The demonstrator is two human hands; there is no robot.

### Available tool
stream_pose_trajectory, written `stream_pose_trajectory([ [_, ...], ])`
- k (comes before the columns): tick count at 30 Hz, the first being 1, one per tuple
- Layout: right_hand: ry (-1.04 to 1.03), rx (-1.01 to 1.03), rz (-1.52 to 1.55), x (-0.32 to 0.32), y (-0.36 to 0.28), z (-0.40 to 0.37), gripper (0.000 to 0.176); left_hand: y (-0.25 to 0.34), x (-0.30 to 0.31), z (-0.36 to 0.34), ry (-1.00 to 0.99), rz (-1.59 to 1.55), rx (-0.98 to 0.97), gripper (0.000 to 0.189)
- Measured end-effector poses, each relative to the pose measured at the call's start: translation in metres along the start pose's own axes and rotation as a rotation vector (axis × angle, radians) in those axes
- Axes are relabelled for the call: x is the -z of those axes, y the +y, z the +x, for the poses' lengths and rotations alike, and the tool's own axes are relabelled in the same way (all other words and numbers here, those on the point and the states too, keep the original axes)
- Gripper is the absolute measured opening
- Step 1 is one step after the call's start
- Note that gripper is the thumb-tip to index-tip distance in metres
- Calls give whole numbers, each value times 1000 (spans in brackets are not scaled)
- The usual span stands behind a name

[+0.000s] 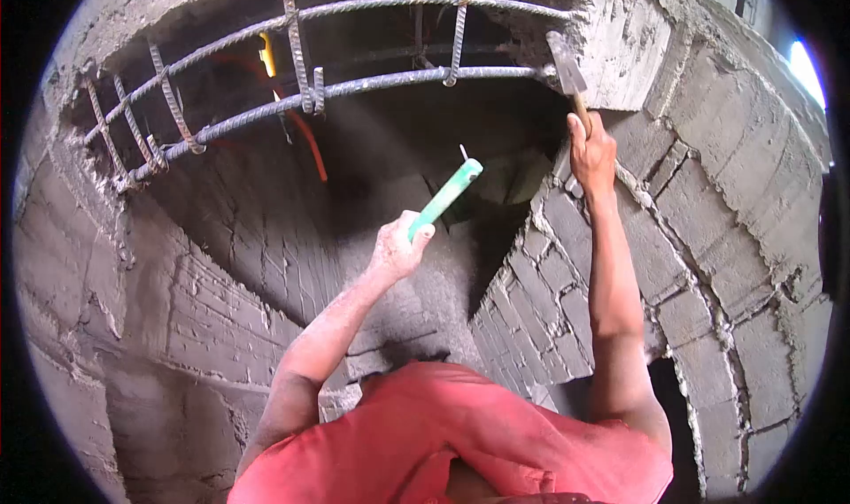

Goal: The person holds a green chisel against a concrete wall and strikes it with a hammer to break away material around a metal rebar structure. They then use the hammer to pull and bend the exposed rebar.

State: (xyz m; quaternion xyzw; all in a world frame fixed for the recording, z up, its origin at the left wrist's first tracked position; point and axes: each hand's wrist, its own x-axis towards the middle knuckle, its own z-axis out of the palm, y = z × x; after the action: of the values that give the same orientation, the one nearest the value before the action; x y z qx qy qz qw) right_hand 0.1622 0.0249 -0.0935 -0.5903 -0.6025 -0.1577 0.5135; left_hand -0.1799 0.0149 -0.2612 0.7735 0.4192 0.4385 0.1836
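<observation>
Raised on the right, my right hand [593,154] is closed around the wooden handle of a narrow-bladed trowel [567,63]. Its grey metal blade points up and overlaps the rough concrete edge by the right ends of the rebar. My left hand [398,246], pale with dust, grips the lower end of a light green rod-shaped tool [447,194] in front of the dark opening. That tool slants up to the right, and a thin pin-like tip shows at its upper end. Above both hands, a curved rebar grid [372,84] spans the opening.
Masonry with rough mortar joints [708,185] rises on the right, and a curved grey wall [212,318] on the left. Behind the rebar hang an orange tube [312,146] and a yellow object [266,54]. Short rebar ends stick out toward the dark opening.
</observation>
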Motion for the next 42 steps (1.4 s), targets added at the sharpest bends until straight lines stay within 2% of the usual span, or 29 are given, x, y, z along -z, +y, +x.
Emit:
stream_pose_trajectory([
  [2, 59, 23, 100, -8, 6, -14, 37, -10, -8, 18, 67, 38, -146, 45],
  [5, 196, 58, 203, -29, 40, -55, 40, -47, -19, 50, 142, 33, -206, 47],
  [7, 73, -137, 546, -40, 66, -100, 37, -79, -34, 77, 254, 49, -202, 45],
  [9, 78, -301, 698, -58, 101, -150, 34, -98, -51, 106, 297, 79, -248, 40],
  [10, 124, -282, 1107, -70, 112, -178, 33, -97, -58, 125, 317, 93, -278, 39],
  [11, 122, -232, 1086, -75, 119, -203, 32, -92, -68, 138, 330, 98, -296, 39],
  [13, 137, -137, 1060, -83, 125, -232, 55, -76, -77, 165, 351, 42, -263, 43],
  [15, 20, -214, 1024, -75, 119, -250, 59, -59, -74, 195, 486, 16, -361, 45],
  [17, 18, -219, 866, -72, 116, -262, 63, -55, -65, 224, 492, 161, -449, 47],
  [18, -49, -251, 859, -67, 109, -262, 66, -53, -64, 239, 508, 127, -478, 50],
  [20, -80, -307, 824, -72, 113, -276, 66, -51, -64, 253, 510, 99, -501, 54],
  [22, -126, -436, 803, -80, 109, -298, 65, -46, -61, 254, 228, -45, -386, 63],
  [24, -187, -479, 772, -90, 116, -321, 64, -63, -76, 264, 245, -104, -385, 68],
  [27, -272, -527, 686, -103, 118, -348, 62, -53, -81, 264, 276, -209, -414, 76],
  [29, -296, -636, 677, -111, 121, -367, 60, -52, -89, 266, 120, -529, -347, 73],
  [31, -301, -638, 679, -114, 114, -372, 56, -31, -79, 261, 134, -500, -339, 73],
  [33, -287, -903, 717, -119, 106, -379, 55, -12, -69, 255, 207, -318, -355, 73],
  [34, -284, -886, 731, -121, 105, -380, 56, -21, -66, 261, 280, -158, -422, 71],
  [35, -277, -902, 728, -126, 111, -381, 56, -17, -62, 262, 263, -162, -419, 71],
  [37, -242, -739, 702, -138, 117, -387, 58, -9, -54, 260, 393, -47, -536, 51],
  [39, -252, -703, 629, -134, 97, -357, 63, -4, -49, 263, 357, -50, -536, 45],
  [41, -160, -644, 681, -139, 77, -326, 66, 1, -47, 270, 351, -51, -571, 42],
  [42, -100, -547, 754, -143, 70, -310, 64, 6, -45, 271, 353, -28, -570, 39],
])
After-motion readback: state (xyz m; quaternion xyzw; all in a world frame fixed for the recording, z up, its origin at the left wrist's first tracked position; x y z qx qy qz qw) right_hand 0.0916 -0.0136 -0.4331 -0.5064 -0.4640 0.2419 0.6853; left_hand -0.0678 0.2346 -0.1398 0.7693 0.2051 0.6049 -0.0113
